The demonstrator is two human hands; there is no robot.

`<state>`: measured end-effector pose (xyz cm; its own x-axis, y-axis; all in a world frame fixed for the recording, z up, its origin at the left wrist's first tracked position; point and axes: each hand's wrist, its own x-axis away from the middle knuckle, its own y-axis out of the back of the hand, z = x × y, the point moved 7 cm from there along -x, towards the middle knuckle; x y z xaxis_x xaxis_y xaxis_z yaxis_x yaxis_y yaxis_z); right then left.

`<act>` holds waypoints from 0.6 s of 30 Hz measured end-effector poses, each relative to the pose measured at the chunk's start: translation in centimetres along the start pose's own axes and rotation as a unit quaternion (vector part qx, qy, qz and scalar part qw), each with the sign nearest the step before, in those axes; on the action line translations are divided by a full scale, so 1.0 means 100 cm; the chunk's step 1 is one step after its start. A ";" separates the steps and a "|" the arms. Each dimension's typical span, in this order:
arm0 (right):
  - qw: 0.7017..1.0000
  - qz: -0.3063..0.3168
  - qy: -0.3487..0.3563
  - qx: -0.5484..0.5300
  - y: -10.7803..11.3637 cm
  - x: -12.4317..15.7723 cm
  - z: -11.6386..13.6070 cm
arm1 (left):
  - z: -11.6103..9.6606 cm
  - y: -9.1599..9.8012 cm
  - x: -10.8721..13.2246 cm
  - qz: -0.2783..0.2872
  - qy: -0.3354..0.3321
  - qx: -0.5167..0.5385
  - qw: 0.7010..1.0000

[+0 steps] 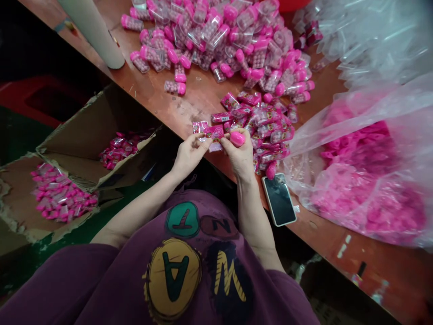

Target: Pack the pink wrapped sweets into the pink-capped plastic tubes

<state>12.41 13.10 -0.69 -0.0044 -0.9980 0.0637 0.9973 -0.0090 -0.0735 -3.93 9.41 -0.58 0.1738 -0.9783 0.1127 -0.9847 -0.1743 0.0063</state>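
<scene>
Over the table's near edge my left hand (191, 155) pinches one end of a pink printed wrapper (215, 132). The wrapper's other end lies between the fingers of my right hand (241, 151). A small bottle with a rounded pink cap (237, 138) also sits in that right hand; its body is hidden by the palm and fingers. Just beyond my hands lies a heap of pink wrapped bottles (270, 124). Farther back spreads a large pile of clear bottles with pink caps (213, 31), with small pink balls inside.
A phone (280, 200) lies at the edge of the orange-brown table (158, 97). Clear plastic bags (368, 180) of pink pieces cover the right side. Two open cardboard boxes (72, 131) with pink items stand below at left. A pale post (98, 34) rises at the back left.
</scene>
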 end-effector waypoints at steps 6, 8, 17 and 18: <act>1.000 0.004 -0.001 -0.018 0.003 0.014 0.004 | -0.001 -0.019 -0.007 0.057 0.088 0.132 0.986; 1.000 -0.004 0.007 -0.018 0.003 0.016 0.001 | 0.004 -0.025 -0.006 0.051 0.122 0.152 0.980; 0.996 -0.061 0.059 0.021 0.009 0.016 -0.009 | 0.012 -0.041 -0.002 0.078 0.229 0.232 0.942; 0.996 -0.059 0.063 0.031 0.009 0.015 -0.008 | 0.011 -0.040 -0.003 0.086 0.225 0.242 0.940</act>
<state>13.26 11.54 -1.43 -0.1271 -0.9902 -0.0573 0.9919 -0.1267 -0.0118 -0.01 10.28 -1.76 -0.1172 -0.8694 0.4801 -0.8571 -0.1556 -0.4911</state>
